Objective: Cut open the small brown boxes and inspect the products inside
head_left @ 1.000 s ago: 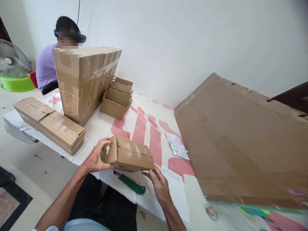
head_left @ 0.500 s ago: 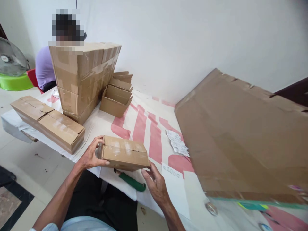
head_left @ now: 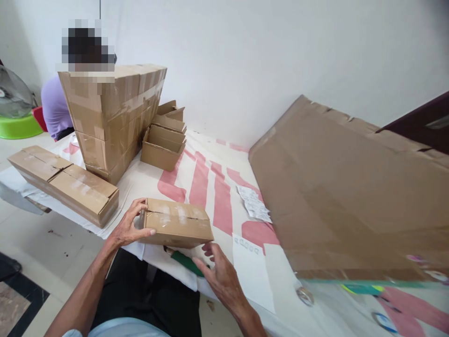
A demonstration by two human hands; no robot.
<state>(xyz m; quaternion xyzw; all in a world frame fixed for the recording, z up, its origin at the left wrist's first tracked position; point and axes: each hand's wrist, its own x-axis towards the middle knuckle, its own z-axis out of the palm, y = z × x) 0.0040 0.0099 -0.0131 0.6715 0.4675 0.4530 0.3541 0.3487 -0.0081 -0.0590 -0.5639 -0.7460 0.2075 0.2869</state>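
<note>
A small taped cardboard box (head_left: 178, 219) sits in front of me near the table's edge. My left hand (head_left: 130, 225) grips its left end, thumb along the near side and fingers at the far corner. By the box's near right corner is my right hand (head_left: 220, 271), thumb and fingers apart and nothing held between them. Its thumb reaches over the end of a tool with a green handle (head_left: 185, 263), whose other end is partly hidden under the box. I cannot tell whether the thumb touches the handle.
A longer taped box (head_left: 66, 185) lies left, beside a tall stack of boxes (head_left: 115, 117) and some open cartons (head_left: 163, 147). A large cardboard sheet (head_left: 343, 201) leans at right. Paper (head_left: 254, 271) and a tape roll (head_left: 305, 296) lie nearby. A person in purple (head_left: 56, 107) sits behind the stack.
My right hand has come off the box's right end and moved down and slightly left toward the green handle. My left hand keeps its hold. The whole view has shifted a little.
</note>
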